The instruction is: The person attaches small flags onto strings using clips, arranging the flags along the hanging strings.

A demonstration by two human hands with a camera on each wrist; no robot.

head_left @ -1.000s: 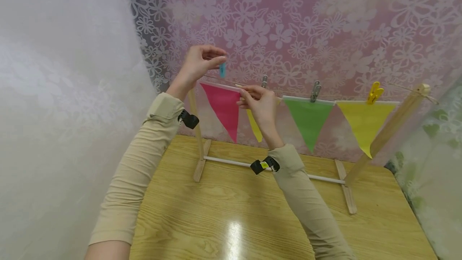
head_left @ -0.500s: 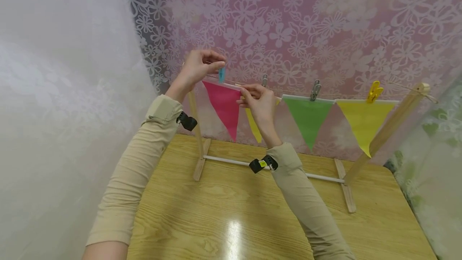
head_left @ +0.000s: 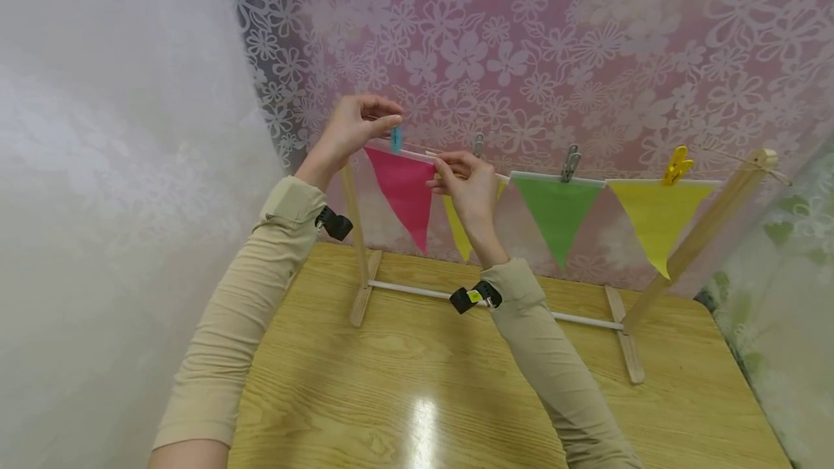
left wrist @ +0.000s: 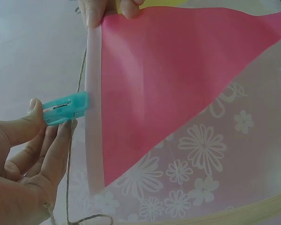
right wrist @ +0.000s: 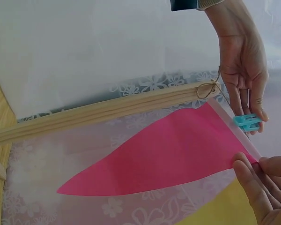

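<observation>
My left hand pinches a light blue clothespin by its handle end, between thumb and fingers. The clothespin's tip overlaps the white top strip of a pink triangular pennant, near the middle of the strip. In the left wrist view the twine runs past the clothespin beside the strip. My right hand grips the pennant's top right corner between thumb and fingers, as the right wrist view also shows. The pennant's point hangs down. Behind the right hand a yellow pennant is partly hidden.
A green pennant and another yellow pennant hang from the line by a grey clothespin and a yellow clothespin. Wooden posts joined by a white rod stand on the wooden table. A flowered curtain hangs behind.
My left hand has come down a little with the blue clothespin, from above the line to the pennant's top strip. The right hand keeps its grip on the corner, almost unmoved.
</observation>
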